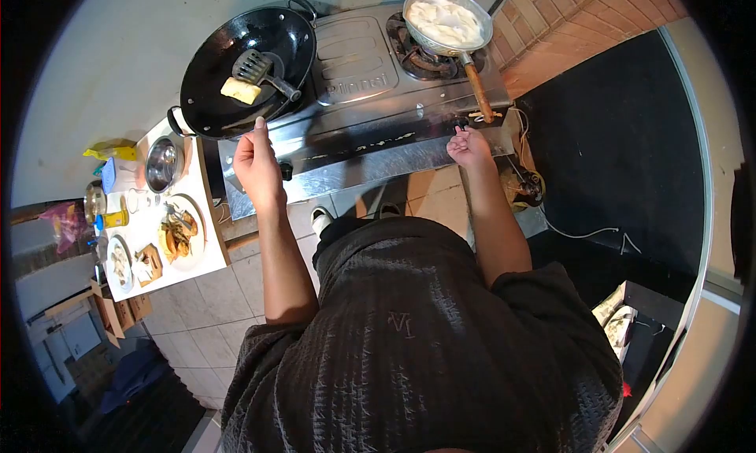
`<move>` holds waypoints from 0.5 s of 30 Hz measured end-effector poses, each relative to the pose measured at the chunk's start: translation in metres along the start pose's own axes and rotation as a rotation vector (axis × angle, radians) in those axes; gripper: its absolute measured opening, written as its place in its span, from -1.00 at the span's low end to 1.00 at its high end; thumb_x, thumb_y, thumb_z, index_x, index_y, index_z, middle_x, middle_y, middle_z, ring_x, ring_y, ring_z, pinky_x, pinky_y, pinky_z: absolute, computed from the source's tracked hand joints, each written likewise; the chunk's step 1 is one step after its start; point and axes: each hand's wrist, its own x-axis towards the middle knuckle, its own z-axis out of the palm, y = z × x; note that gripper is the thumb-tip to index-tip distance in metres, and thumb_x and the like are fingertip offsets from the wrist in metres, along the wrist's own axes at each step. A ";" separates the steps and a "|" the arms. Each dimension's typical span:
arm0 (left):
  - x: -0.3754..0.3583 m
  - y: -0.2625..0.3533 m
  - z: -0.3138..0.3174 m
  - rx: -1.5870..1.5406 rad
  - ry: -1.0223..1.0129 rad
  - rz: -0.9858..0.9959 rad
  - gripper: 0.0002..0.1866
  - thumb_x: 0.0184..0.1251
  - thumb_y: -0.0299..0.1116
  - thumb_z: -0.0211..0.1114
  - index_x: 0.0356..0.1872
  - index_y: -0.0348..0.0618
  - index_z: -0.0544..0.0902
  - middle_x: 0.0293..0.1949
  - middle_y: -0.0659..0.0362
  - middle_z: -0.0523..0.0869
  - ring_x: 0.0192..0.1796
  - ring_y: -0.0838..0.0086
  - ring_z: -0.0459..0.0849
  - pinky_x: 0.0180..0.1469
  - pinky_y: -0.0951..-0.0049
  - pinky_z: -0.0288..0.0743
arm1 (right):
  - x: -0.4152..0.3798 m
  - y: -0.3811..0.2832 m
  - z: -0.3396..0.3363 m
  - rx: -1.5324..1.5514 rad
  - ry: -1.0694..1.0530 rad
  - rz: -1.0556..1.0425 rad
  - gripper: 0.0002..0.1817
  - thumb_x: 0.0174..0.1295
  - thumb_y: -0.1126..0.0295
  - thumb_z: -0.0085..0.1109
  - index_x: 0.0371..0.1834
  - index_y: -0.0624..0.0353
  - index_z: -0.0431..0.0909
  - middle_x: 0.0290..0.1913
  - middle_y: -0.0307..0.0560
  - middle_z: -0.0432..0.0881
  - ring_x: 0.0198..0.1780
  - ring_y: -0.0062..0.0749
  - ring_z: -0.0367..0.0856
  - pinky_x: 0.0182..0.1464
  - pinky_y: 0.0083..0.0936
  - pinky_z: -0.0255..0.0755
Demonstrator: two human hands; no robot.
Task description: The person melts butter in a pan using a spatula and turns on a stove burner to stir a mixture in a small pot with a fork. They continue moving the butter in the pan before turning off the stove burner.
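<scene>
Black textured shirt (425,335) lies nearest, curled left hand (260,165) beside round glossy-black wok (224,59), half-curled right hand (469,147) near silver metal pan (431,45), whose long wooden handle (478,89) points toward the right sleeve (547,286).

dark textured shirt (425,366) | loose short sleeves (543,303) | small chest lettering (400,324) | bare hands (258,169) | pale shoe (320,219)

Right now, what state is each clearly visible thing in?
Round black wok: uncovered, upright.
Dark slotted spatula: in the wok, unheld.
Pale yellow food block: in the wok.
Silver pan with wooden handle: uncovered, filled with pale food pieces.
Round shiny metal bowl: upright, uncovered.
Larger white plate: holding food.
Left hand: curled near the wok.
Right hand: curled near the pan.
</scene>
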 end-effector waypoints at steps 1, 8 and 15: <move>0.000 0.000 0.000 -0.009 -0.002 0.005 -0.60 0.32 -0.23 0.19 -0.71 -0.03 0.33 -0.71 0.47 0.24 -0.61 0.78 0.05 -0.56 0.64 -0.14 | -0.002 0.000 0.001 0.014 -0.009 0.011 -0.78 0.34 0.26 -0.16 -0.07 0.15 0.27 -0.74 -0.36 0.09 -0.72 -0.58 0.10 -0.52 -0.60 0.07; 0.000 -0.002 -0.005 -0.031 0.006 0.022 -0.61 0.32 -0.24 0.19 -0.71 -0.03 0.33 -0.71 0.47 0.25 -0.61 0.78 0.06 -0.57 0.65 -0.13 | 0.006 -0.003 -0.004 0.049 -0.054 0.019 -0.75 0.32 0.30 -0.15 -0.01 0.14 0.23 -0.73 -0.40 0.13 -0.70 -0.57 0.16 -0.51 -0.57 0.09; -0.003 0.003 -0.007 0.010 0.016 0.028 -0.60 0.33 -0.22 0.18 -0.71 -0.03 0.34 -0.72 0.46 0.24 -0.62 0.78 0.06 -0.58 0.65 -0.12 | 0.011 -0.004 -0.005 0.002 -0.053 0.036 -0.75 0.33 0.25 -0.16 -0.03 0.13 0.27 -0.73 -0.40 0.17 -0.70 -0.57 0.16 -0.52 -0.57 0.08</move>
